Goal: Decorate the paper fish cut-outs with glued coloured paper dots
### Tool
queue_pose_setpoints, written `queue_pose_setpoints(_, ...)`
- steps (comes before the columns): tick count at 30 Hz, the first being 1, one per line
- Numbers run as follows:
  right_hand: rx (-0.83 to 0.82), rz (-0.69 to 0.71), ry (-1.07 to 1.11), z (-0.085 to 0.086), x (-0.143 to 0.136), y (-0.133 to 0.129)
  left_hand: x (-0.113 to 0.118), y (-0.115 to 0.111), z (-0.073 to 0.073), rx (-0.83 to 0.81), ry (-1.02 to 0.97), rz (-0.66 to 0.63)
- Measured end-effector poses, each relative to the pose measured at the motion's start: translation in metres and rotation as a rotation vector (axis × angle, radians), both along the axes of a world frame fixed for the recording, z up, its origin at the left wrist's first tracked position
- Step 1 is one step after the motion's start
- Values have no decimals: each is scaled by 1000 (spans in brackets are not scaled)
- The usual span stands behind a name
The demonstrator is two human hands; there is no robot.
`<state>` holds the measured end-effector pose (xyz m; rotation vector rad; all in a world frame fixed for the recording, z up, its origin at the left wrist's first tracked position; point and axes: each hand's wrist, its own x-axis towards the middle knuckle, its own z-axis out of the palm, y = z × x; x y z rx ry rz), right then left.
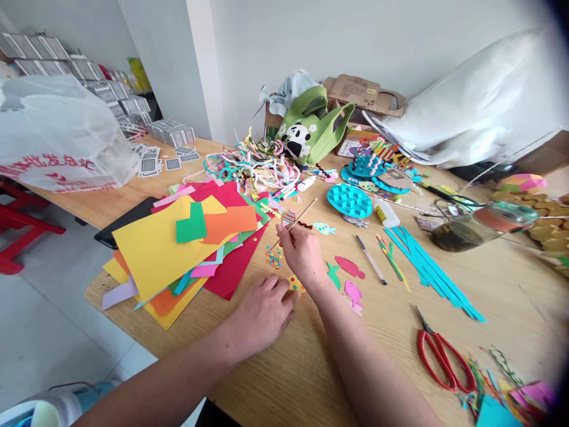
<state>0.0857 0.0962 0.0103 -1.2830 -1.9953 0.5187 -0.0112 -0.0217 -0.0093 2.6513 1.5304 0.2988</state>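
Note:
Between the thumb and fingers of my right hand (303, 255) is a thin wooden stick (306, 210), tilted, its lower end down among small coloured paper dots (273, 257). My left hand (264, 308) rests on the table with bent fingers, holding the edge of a yellow paper cutout with coloured spots (295, 283); part of that cutout is hidden under the fingers. To the right of my right hand lie a red paper fish (349, 267), a pink paper fish (354, 293) and a green cutout (333, 276). Farther back are a striped cutout (289, 217) and a pale blue spotted fish (324, 228).
Coloured paper sheets (155, 249) are piled at the left. On the right lie a pen (371, 260), blue paper strips (433, 273), red-handled scissors (444, 359) and a glass jar (475, 228). Behind stand a blue textured oval (349, 201), tangled yarn (249, 163) and a green bag (322, 130).

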Motion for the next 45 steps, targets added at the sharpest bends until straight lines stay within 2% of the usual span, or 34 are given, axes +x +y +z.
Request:
queue_pose_setpoints(10,-18,6,22,-4,-1,0,0,0,1,-8,9,0)
queue_pose_setpoints(17,-47,-56,186,15,17,-3,0,1,-1,-1,1,-11)
queue_pose_setpoints(20,-38,-57,168,19,18,-5,0,1,-1,1,14,-14)
queue_pose_setpoints(26,29,32,-33,11,1,-1,0,1,-4,22,16,-1)
queue_pose_setpoints(35,43,13,-157,1,-6,1,0,1,-6,48,12,-2)
queue_pose_setpoints(41,28,11,-88,-4,-7,3,0,1,-3,32,3,-5)
queue_pose_setpoints(45,13,-7,1,-1,-4,4,0,1,-2,25,7,-10)
